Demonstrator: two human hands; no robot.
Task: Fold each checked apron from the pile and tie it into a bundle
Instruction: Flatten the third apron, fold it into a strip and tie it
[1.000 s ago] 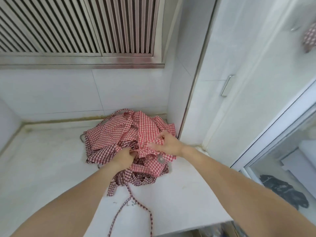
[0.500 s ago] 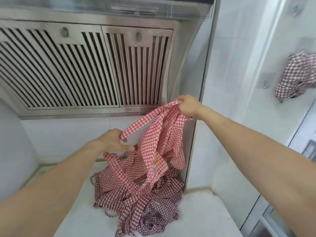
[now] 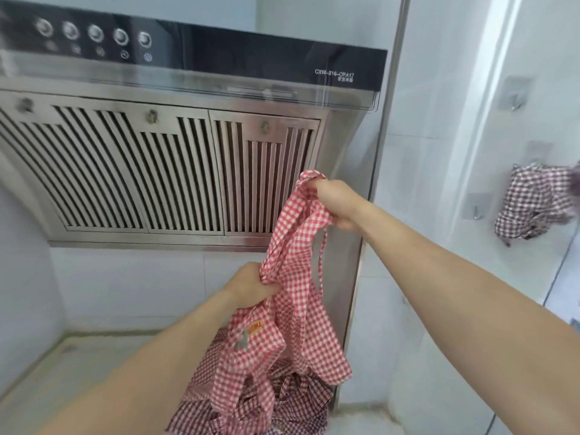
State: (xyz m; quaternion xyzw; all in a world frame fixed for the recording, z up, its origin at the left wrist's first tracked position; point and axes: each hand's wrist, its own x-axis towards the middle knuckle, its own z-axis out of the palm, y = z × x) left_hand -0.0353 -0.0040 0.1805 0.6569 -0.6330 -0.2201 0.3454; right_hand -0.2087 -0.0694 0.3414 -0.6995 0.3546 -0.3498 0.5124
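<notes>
A: What's the room like?
B: A white counter [image 3: 47, 375] sits under a steel hood [image 3: 175, 171] with slatted filters and a dark panel of knobs on top. White tiles run behind it, and a steel post stands at the hood's right end.

A: And the pile?
B: The pile [image 3: 292, 403] of red checked cloth lies on the counter below the hood's right end, against the post.

A: The hands?
B: The right hand [image 3: 337, 202] is clenched around the top of one apron [image 3: 301, 309], raised in front of the hood's right filter. The left hand [image 3: 251, 287] grips a bunched part of the same apron below the hood's lower edge. The apron hangs between them, its lower end reaching the pile.

A: Anything else?
B: A darker checked cloth [image 3: 536, 205] hangs on wall hooks well right of the hood.
</notes>
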